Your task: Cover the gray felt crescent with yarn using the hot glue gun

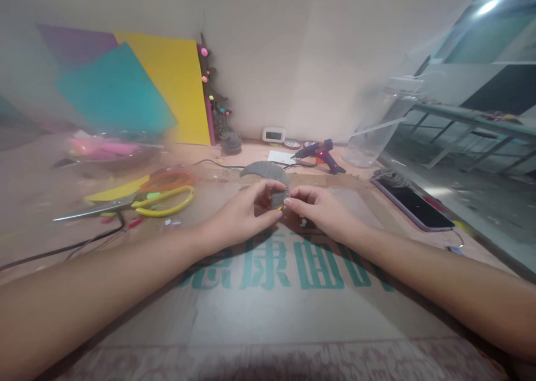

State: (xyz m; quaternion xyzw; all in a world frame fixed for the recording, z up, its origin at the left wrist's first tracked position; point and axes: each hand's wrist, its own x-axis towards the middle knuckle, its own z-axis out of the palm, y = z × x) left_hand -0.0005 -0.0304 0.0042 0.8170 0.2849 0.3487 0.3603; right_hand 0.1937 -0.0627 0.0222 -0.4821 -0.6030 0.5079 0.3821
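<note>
A grey crescent-shaped piece (264, 170) stands at the middle of the table, its lower end between my two hands. My left hand (255, 209) has its fingers curled round the inner side of the crescent, with fingers and thumb closed toward its lower part. From the right, my right hand (314, 205) pinches at the crescent's lower edge with thumb and forefinger. A tiny yellow bit (280, 208) shows between the fingertips. Below the hands lies a sheet with green printed characters (268, 263).
Yellow-handled scissors (165, 202) and orange-handled ones (167, 180) lie left. A glue gun (322, 153), small white clock (273, 134) and clear jug (372, 127) stand behind. A phone (412, 204) lies right. Coloured sheets (167, 85) lean on the wall.
</note>
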